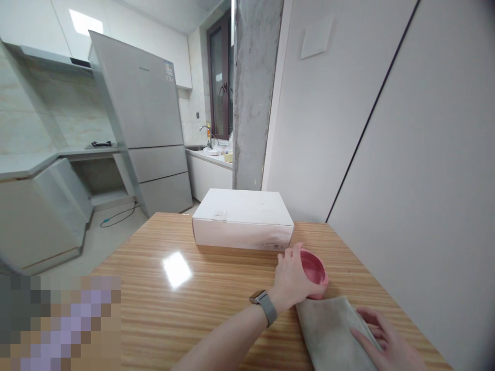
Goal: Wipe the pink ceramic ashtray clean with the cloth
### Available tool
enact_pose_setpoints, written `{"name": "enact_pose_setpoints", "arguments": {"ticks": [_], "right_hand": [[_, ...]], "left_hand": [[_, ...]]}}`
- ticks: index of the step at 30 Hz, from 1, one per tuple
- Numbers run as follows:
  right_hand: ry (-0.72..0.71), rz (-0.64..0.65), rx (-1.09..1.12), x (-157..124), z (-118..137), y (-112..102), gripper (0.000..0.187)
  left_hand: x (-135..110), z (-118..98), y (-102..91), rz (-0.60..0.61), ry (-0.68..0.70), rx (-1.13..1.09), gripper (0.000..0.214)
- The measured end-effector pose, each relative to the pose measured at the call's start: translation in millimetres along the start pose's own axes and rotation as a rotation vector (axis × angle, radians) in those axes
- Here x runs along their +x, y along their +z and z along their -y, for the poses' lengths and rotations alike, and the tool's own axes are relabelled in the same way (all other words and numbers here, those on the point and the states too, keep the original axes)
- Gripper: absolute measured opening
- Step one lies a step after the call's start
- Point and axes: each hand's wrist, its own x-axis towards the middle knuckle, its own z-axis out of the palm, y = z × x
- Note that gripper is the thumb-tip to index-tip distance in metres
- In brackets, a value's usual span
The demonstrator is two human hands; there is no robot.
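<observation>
My left hand (291, 278), with a watch (264, 305) on its wrist, is closed around the near-left side of a pink bowl (314, 268). The bowl's open top shows, and nothing can be seen inside it. Just in front of the bowl lies a folded grey-green cloth (332, 330) on the wooden table (216, 299). The cloth's right edge is pinched between the thumb and fingers of my right hand (386, 342).
Behind the bowl, a white box (242, 219) sits at the table's far edge. A white wall (406, 196) runs along the right. Beyond the table stand a grey fridge (147, 103) and a sink counter (211, 167). The lower left corner is pixelated.
</observation>
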Motion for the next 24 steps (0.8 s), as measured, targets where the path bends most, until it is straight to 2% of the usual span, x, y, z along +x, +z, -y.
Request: {"name": "enact_pose_setpoints", "arguments": {"ticks": [4,9,12,14,16,19,21,22,24], "right_hand": [[-0.024,-0.022,-0.099,0.7,-8.3,0.1,0.042],[-0.112,-0.006,-0.203,2.6,-17.4,0.8,0.043],[-0.260,-0.037,-0.307,3.3,-13.0,-1.7,0.044],[-0.376,-0.121,-0.363,1.3,-0.2,-1.7,0.046],[-0.463,-0.168,-0.364,-5.2,21.7,3.8,0.044],[-0.519,-0.153,-0.181,-26.0,65.0,30.1,0.039],[-0.439,0.020,-0.024,-45.8,92.3,60.2,0.032],[-0.407,0.133,0.074,-56.2,103.3,77.8,0.031],[-0.331,0.255,0.281,-74.7,118.4,113.7,0.033]], "left_hand": [[7.8,2.6,12.9,-0.023,0.010,0.142,0.100],[14.4,9.5,15.4,0.025,0.044,0.046,0.105],[7.2,7.1,-0.1,0.101,0.053,-0.002,0.105],[-5.1,1.8,-17.9,0.136,0.041,0.011,0.091],[-23.6,-3.7,-39.0,0.114,0.048,0.008,0.071],[-59.1,-5.4,-70.4,0.050,0.012,0.031,0.046],[-84.3,0.8,-87.4,0.052,-0.075,0.102,0.031],[-96.6,6.0,-94.1,0.049,-0.093,0.159,0.028],[-119.2,19.2,-103.6,0.001,-0.129,0.309,0.028]]}}
